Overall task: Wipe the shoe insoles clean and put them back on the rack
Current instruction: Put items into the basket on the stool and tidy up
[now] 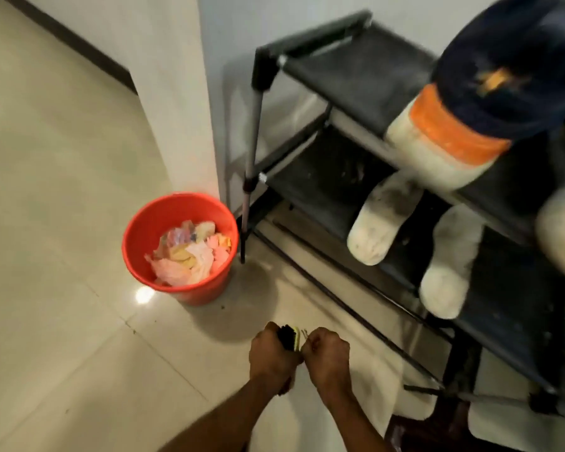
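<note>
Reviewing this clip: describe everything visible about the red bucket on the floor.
The red bucket is round, open-topped and plastic-looking, standing upright on the glossy tiled floor by the wall corner, close beside a leg of the shoe rack. It is partly filled with crumpled pale scraps, pink, yellow and white. No handle shows.

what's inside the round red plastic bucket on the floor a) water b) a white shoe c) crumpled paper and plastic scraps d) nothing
c: the round red plastic bucket, on the tiled floor beside the black shoe rack, holds a heap of crumpled pale scraps, with no water or shoe in it.
</note>
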Motion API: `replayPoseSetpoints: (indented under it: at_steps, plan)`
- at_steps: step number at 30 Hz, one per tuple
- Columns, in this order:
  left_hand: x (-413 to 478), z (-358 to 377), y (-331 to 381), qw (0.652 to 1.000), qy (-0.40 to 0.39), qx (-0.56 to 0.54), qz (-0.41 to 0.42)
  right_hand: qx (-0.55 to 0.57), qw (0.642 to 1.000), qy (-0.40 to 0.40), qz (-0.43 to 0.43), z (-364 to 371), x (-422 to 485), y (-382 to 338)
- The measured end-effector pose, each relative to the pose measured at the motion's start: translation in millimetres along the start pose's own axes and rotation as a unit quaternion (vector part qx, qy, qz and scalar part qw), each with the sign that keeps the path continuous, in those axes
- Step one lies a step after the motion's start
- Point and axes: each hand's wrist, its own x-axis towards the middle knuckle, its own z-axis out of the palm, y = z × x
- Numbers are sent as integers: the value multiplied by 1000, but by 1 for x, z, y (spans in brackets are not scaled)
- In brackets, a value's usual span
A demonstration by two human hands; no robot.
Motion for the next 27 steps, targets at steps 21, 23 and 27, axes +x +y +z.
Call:
replayPoseSetpoints:
  at_steps: [21, 23, 27]
  plan:
    - [-448, -200, 354, 862, 126, 17, 491, 203, 855, 408, -246, -485, -304, -206]
    - [-477, -171, 380, 849, 103, 29, 518, 216, 851, 418, -233, -516, -320, -180]
    - [-513, -100, 419, 835, 57, 57, 545, 212, 840, 464, -184, -564, -340, -118]
